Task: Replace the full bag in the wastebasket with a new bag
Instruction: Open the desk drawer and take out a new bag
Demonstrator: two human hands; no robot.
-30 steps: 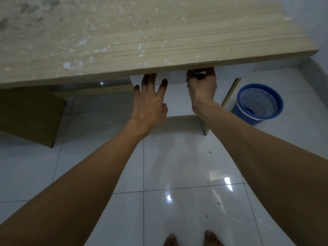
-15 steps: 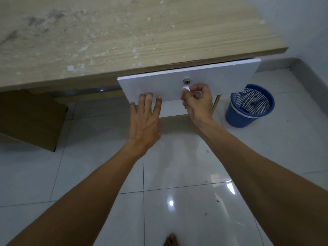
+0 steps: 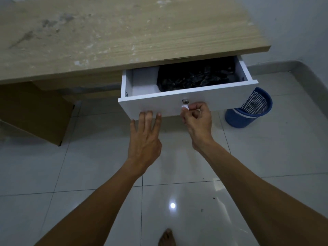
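A white drawer (image 3: pixel 221 98) stands pulled out from under the wooden desk (image 3: pixel 124 36). Crumpled black plastic bags (image 3: pixel 197 77) fill its right part; its left part shows bare white bottom. My right hand (image 3: pixel 197 119) pinches the small white knob (image 3: pixel 185 107) below the drawer's lock. Just under the drawer front's lower edge, my left hand (image 3: pixel 144 137) has its fingers straight, with the fingertips at that edge. The blue mesh wastebasket (image 3: pixel 252 109) stands on the floor to the right, partly hidden behind the drawer, with no bag visible in it.
The floor is glossy white tile (image 3: pixel 88 166). A brown desk side panel (image 3: pixel 35 110) stands at the left. A grey-white wall and skirting (image 3: pixel 301 68) close off the right. My bare foot (image 3: pixel 166 237) shows at the bottom edge.
The drawer has slid out from under the desk, uncovering the black bags inside. My right hand has kept its pinch on the knob; my left hand dropped to the drawer front's lower edge.
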